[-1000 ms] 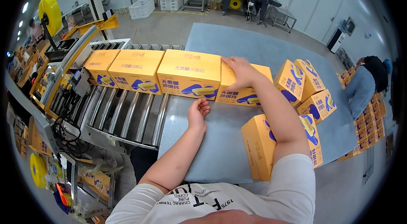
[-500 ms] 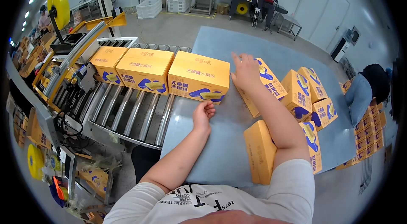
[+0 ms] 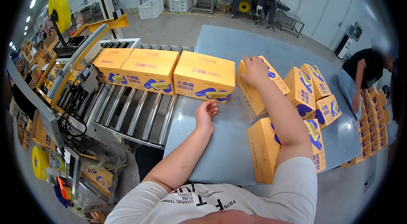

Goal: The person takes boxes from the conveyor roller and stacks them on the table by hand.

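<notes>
My right hand (image 3: 255, 71) rests over the far end of a yellow carton (image 3: 253, 95) on the grey table, fingers bent over its edge. My left hand (image 3: 206, 114) hovers just in front of another yellow carton (image 3: 203, 79), fingers loosely curled and nothing visible in them. That carton sits where the roller conveyor meets the table, and its front shows blue shapes and a picture of a bar. Two more cartons, a middle one (image 3: 149, 71) and a far-left one (image 3: 111, 66), line up behind it on the rollers.
On the table (image 3: 224, 139) stand several more cartons, including one (image 3: 263, 149) beside my right forearm. A tape machine frame (image 3: 85, 50) spans the conveyor (image 3: 133, 111) at left. At far right a person (image 3: 358, 73) bends near stacked cartons (image 3: 373, 122).
My right hand has come down onto the carton's far end and now grips it. My left hand stays near the conveyor-end carton. The person at right has turned and raised their upper body.
</notes>
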A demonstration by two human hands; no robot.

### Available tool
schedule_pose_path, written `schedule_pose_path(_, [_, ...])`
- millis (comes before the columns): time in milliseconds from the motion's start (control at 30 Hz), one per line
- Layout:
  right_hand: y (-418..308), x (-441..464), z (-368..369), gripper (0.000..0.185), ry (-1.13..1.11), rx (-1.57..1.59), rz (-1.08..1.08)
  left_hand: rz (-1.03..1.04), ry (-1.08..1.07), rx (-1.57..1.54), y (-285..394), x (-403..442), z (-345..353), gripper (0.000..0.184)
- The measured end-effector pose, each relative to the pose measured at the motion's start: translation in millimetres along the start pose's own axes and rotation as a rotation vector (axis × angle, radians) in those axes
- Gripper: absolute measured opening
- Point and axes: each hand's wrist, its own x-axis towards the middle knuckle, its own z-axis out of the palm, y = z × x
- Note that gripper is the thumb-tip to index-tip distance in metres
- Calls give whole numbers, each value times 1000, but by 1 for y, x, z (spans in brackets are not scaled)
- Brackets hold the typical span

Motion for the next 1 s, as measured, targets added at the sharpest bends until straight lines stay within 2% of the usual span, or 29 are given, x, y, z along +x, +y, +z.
schedule_pose_path(267, [32,9,32,53,31,-142,-2,-1,16,-35,3,-2,2,27])
schedule_pose_path(300, [39,7,21,52,-33,-142,20,2,14,-36,2,-1,1,27])
schedule_pose_path(400, [61,4,7,53,-80,-164,171,8,8,-35,0,1,0,27])
schedule_pose_path(500, [88,6,-10,53,-225,-48,351,0,14,-45,0,1,-2,27])
schedule_pose_path(567, [137,14,12,51,-206,23,359,-6,16,-61,1,3,-1,26])
schedule_pose_path(667, [132,2,-8,55,-196,-131,516,-11,10,-65,0,4,-2,24])
schedule_pose_path(767, [133,11,-18,55,-29,-132,330,-3,-10,-29,-2,4,-4,24])
schedule_pose_path(833, [108,19,-37,64,79,236,120,6,-12,-30,-2,3,0,24])
schedule_pose_path(900, [56,8,-57,90,-1,333,-112,6,-8,-38,-2,3,0,24])
schedule_pose_path(967, [20,3,-41,113,-132,292,-398,10,-5,-48,-3,3,0,24])
schedule_pose_path(1000, [2,-1,-33,116,-143,225,-428,12,-8,-50,-3,3,-1,24])
